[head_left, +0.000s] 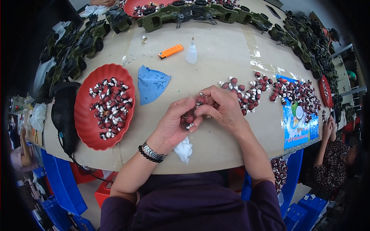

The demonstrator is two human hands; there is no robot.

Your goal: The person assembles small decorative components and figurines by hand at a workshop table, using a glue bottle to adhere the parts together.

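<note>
Over the middle of the table, my left hand (171, 122) is curled around several small round dark-red and white pieces (188, 117). Close against it, my right hand (227, 109) has thumb and fingers pinched on another dark-red piece (201, 100) at the left fingertips. The fingers partly cover these pieces, so their exact kind does not show. Just right of my right hand lies a loose heap of like pieces (249, 98). To the left stands a red scalloped tray (83, 119) with more of them inside. Below my left hand rests a crumpled white tissue (183, 151).
Beyond my hands are a blue cloth (152, 84), an orange lighter (170, 51) and a small white needle-tip bottle (191, 53). Green toy vehicles (192, 14) line the far edge. A black object (63, 115) with a cord sits left; a blue printed sheet (295, 131) lies right, near another person's hands (328, 127).
</note>
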